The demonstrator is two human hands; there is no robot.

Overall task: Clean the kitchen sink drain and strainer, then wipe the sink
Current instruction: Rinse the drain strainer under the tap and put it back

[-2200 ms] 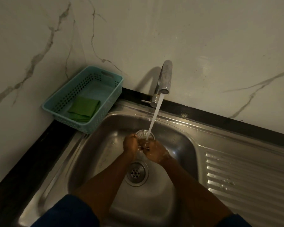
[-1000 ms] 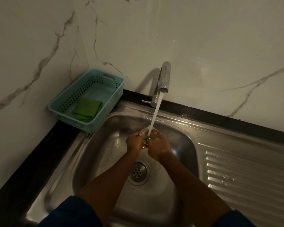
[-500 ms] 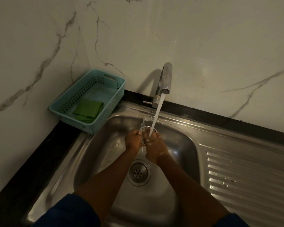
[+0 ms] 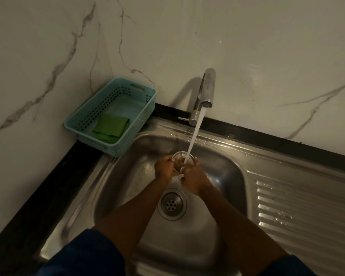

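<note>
While tap (image 4: 206, 90) runs, strainer (image 4: 182, 156) gripped btwn L hand (image 4: 164, 168) & R hand (image 4: 193, 178)

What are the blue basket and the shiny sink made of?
Basket: probably plastic, matte turquoise, with moulded rows of holes and a cut-out handle. Sink: looks like stainless steel, brushed and shiny, with bright reflections and pressed drainboard ridges.

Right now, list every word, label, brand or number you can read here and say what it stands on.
None. No print shows on the tap, the blue basket, the green cloth, the strainer or the sink.
</note>
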